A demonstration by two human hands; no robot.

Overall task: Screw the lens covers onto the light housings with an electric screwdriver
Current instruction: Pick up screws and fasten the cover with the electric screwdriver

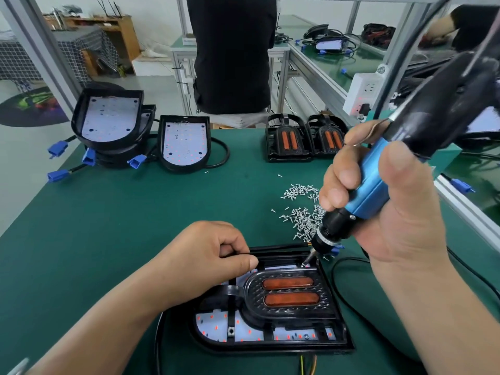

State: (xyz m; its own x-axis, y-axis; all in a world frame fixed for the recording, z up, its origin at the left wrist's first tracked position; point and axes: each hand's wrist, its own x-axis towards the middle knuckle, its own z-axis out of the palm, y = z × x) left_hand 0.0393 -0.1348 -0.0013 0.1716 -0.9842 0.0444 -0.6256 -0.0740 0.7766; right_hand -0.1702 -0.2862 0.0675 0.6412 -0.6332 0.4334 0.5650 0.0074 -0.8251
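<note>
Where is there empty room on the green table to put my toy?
The left side of the green mat, between the stacked housings and the left hand, is bare. So is the middle, behind that hand. Crowded by the screw pile and screwdriver.

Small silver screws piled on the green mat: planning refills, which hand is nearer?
Right: right hand borders the screw pile; left hand holds the black light housing, lower-left.
</note>
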